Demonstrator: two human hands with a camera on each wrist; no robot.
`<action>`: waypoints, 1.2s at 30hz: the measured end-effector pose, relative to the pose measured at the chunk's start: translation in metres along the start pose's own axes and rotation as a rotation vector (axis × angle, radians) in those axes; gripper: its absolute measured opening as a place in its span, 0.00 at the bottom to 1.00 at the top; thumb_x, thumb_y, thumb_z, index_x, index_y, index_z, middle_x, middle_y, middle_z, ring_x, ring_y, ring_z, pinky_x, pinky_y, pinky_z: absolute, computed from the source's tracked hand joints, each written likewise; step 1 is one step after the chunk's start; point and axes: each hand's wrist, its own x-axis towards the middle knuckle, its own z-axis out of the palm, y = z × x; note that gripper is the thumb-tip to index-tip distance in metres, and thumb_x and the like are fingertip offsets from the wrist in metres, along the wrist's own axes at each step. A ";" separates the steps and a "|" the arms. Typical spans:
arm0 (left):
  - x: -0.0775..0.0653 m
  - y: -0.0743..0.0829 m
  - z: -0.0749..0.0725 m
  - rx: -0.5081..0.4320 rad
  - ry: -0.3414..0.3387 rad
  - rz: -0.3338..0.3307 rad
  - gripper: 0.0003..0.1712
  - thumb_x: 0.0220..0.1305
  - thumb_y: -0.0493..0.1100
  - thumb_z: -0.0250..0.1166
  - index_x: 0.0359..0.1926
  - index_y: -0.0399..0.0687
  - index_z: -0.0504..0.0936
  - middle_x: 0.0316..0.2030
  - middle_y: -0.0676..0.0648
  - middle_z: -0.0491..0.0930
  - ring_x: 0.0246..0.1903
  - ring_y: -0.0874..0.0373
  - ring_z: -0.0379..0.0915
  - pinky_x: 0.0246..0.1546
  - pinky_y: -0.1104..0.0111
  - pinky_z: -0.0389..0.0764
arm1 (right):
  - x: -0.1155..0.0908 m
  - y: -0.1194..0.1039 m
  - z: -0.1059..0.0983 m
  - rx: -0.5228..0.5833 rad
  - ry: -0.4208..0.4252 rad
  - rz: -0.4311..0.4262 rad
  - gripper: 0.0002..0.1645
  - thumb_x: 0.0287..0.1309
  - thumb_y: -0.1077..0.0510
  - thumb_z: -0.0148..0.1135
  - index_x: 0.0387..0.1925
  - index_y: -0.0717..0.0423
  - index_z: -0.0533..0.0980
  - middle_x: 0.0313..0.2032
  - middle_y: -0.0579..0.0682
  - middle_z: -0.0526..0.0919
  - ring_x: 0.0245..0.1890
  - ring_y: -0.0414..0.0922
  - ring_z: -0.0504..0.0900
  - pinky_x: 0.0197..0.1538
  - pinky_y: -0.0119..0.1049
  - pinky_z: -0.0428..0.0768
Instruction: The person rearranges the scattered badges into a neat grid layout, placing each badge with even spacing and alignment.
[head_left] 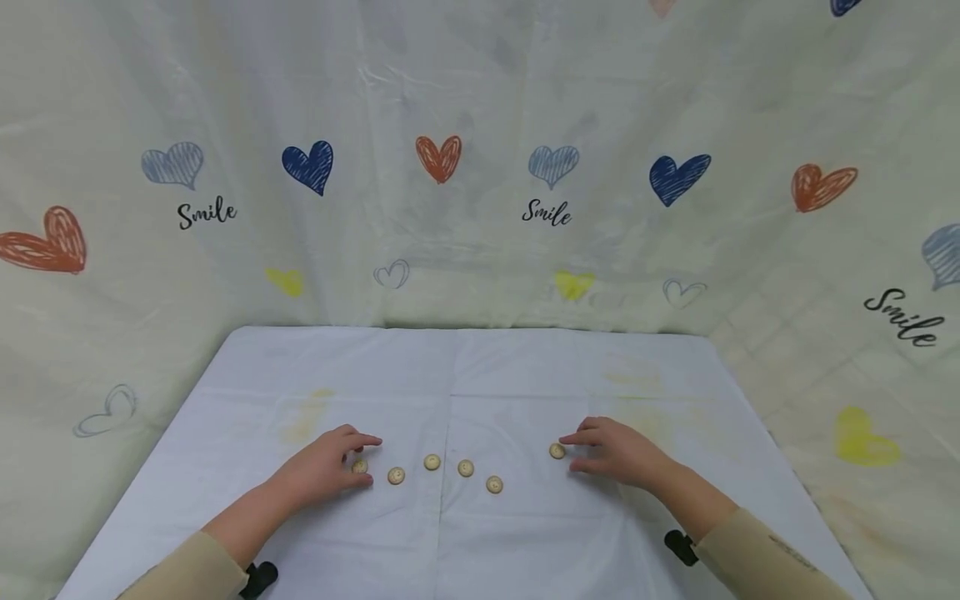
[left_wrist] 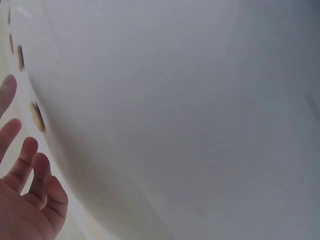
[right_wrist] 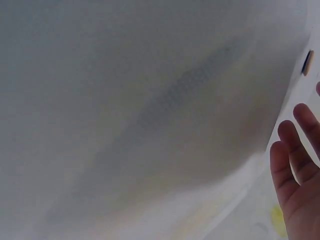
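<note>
Several small round wooden discs with faint dark markings lie in a loose row on the white-covered table. My left hand (head_left: 324, 468) is spread around the leftmost disc (head_left: 360, 467), thumb on the near side and fingers beyond it. The left wrist view shows this hand's loosely bent fingers (left_wrist: 37, 182) apart from a disc (left_wrist: 37, 117). On the right, my right hand (head_left: 618, 452) has thumb and fingers parted beside the rightmost disc (head_left: 557, 451). A disc (right_wrist: 308, 63) also appears beyond the right fingers (right_wrist: 282, 172) in the right wrist view. Whether either hand touches a disc is unclear.
Between the hands lie other discs, including a middle disc (head_left: 432, 462) and a nearer one (head_left: 494, 485). The white tablecloth (head_left: 510, 550) has creases and yellowish stains. Behind the table hangs a sheet (head_left: 480, 242) printed with hearts and "Smile".
</note>
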 end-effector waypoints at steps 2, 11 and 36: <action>-0.002 -0.007 -0.001 -0.009 -0.002 -0.013 0.29 0.51 0.51 0.78 0.56 0.59 0.83 0.40 0.59 0.72 0.38 0.63 0.68 0.39 0.65 0.72 | 0.001 0.003 0.002 -0.003 -0.001 0.005 0.24 0.54 0.45 0.74 0.52 0.45 0.85 0.39 0.39 0.78 0.37 0.39 0.74 0.41 0.36 0.75; -0.005 -0.021 -0.004 -0.062 -0.027 0.032 0.19 0.55 0.51 0.76 0.49 0.62 0.86 0.38 0.63 0.72 0.35 0.63 0.67 0.38 0.69 0.71 | 0.005 0.009 0.006 0.036 0.007 -0.018 0.21 0.55 0.46 0.73 0.51 0.45 0.85 0.37 0.35 0.77 0.35 0.35 0.71 0.40 0.34 0.73; -0.003 -0.030 -0.012 -0.131 -0.066 0.084 0.14 0.59 0.49 0.73 0.47 0.62 0.88 0.38 0.60 0.72 0.33 0.66 0.65 0.36 0.70 0.70 | 0.026 0.001 0.008 0.037 -0.031 -0.024 0.12 0.54 0.51 0.74 0.42 0.44 0.88 0.33 0.34 0.77 0.34 0.35 0.73 0.40 0.33 0.73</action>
